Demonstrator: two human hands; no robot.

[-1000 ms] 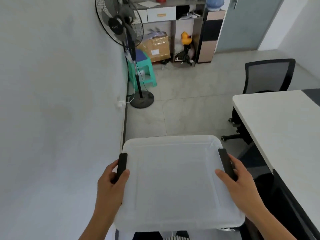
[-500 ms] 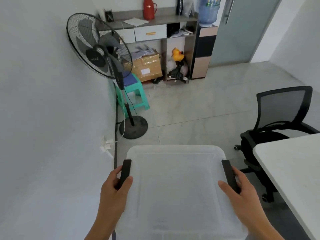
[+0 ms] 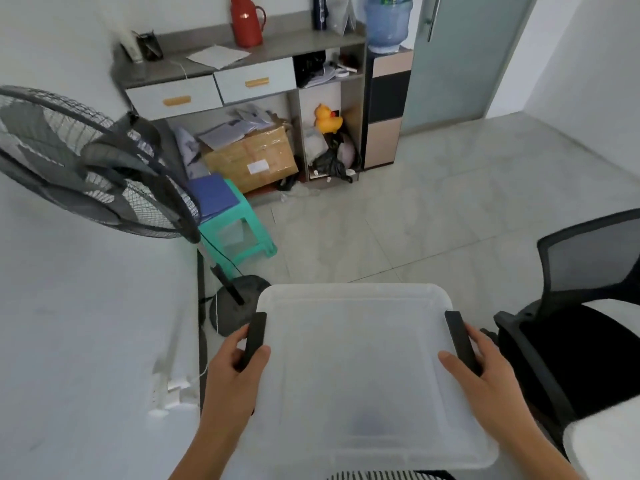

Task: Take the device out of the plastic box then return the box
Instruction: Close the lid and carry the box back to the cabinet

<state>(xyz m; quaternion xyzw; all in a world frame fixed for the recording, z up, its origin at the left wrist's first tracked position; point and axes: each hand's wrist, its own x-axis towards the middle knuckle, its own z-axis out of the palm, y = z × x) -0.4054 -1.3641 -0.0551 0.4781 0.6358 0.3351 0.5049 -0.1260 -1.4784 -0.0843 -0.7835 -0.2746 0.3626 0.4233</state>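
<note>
Out in front of the body, over the tiled floor [image 3: 433,216], the plastic box [image 3: 360,368] is carried level with its lid on, and both hands have it. The left hand [image 3: 235,372] is wrapped around the black latch on the box's left edge, thumb over the lid; the right hand [image 3: 485,372] is clamped the same way on the right latch. So the box sits squarely between the two hands, touching both, close to the chest.

Through the cloudy lid there's a dark smudge near the near edge, and I can't tell whether that's the device or only a shadow.

Now the risks, as I judge them. Those latches are the clips that keep the lid shut, so a squeeze or an upward tug could pop one and let the box sag or tip. The standing fan [image 3: 97,168] looms just beside the route on the left, its base [image 3: 239,303] and cord right at floor level, a trip or a knock waiting to happen. The office chair [image 3: 571,323] crowds in on the right, so the lane is narrow. A loose item inside could slide if the box tilts.
</note>
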